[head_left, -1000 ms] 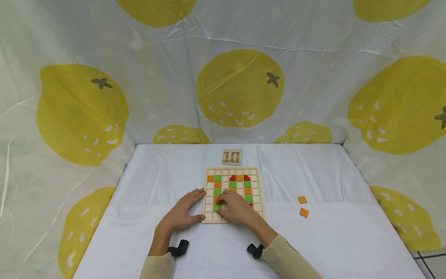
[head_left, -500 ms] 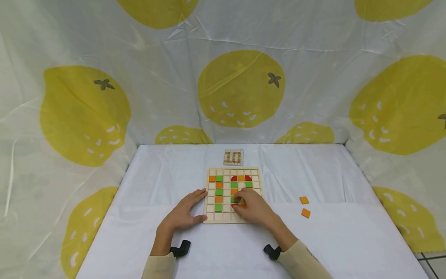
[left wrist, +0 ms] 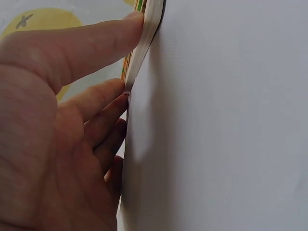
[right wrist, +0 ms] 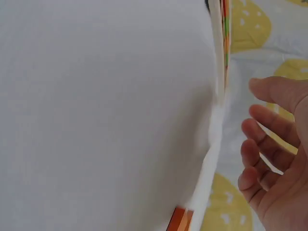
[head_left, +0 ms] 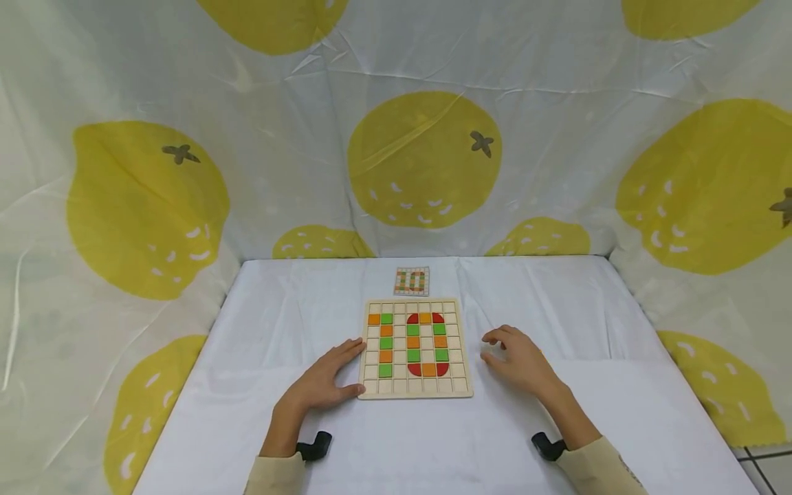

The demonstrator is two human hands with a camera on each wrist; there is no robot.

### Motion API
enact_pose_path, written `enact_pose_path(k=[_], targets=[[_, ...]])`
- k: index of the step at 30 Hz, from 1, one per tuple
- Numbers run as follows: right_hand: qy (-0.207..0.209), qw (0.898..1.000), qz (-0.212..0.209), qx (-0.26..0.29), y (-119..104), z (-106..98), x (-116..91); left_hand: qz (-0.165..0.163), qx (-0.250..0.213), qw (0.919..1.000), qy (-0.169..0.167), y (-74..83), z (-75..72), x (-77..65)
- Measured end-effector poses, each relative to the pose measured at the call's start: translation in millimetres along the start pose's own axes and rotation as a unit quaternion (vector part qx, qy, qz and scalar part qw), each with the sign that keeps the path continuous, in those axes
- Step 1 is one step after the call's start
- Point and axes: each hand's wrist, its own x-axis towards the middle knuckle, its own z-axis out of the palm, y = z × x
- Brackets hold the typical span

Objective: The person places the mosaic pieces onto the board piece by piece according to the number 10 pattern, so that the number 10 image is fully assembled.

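On the white-covered table lies a wooden grid board (head_left: 459, 372) with orange, green and red tiles forming the digits 1 and 0. My left hand (head_left: 323, 379) has its thumb and fingertips at the board's left edge; the left wrist view shows the thumb (left wrist: 96, 48) on the rim. To the right of the board hovers my right hand (head_left: 522, 361), fingers loosely bent and holding nothing. An orange tile (right wrist: 179, 220) lies on the cloth low in the right wrist view. From the head camera, the right hand hides the loose orange tiles.
A small pattern card (head_left: 411, 281) showing a coloured 10 lies just behind the board. A hanging cloth with yellow lemons (head_left: 427, 158) encloses the table at the back and sides.
My right hand, first over the board's left column and then over the 0, has lifted away rightward to where the loose orange tiles lay. The left hand stays at the board's edge.
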Motion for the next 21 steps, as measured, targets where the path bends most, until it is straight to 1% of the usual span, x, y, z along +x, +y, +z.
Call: enact_pose_path(k=[4, 8, 11, 16, 21], targets=[[0.022, 1.0, 0.008, -0.007, 27, -11, -10, 0.003, 0.008, 1.0, -0.004, -0.7, -1.0, -0.1], [0.018, 0.999, 0.033, -0.006, 47, -22, -18, 0.005, 0.004, 0.9999, -0.008, 1.3, -2.8, 0.5], [0.015, 0.999, 0.041, -0.009, 60, -29, -21, 0.005, 0.0, 1.0, -0.006, 3.1, -3.9, 0.5], [0.006, 0.998, 0.055, -0.022, 75, -35, -25, 0.007, 0.0, 1.0, -0.005, 3.6, -4.2, -0.3], [0.001, 0.996, 0.088, -0.018, 81, -37, -29, 0.01, -0.012, 0.9999, -0.003, 1.9, -4.7, -1.7]])
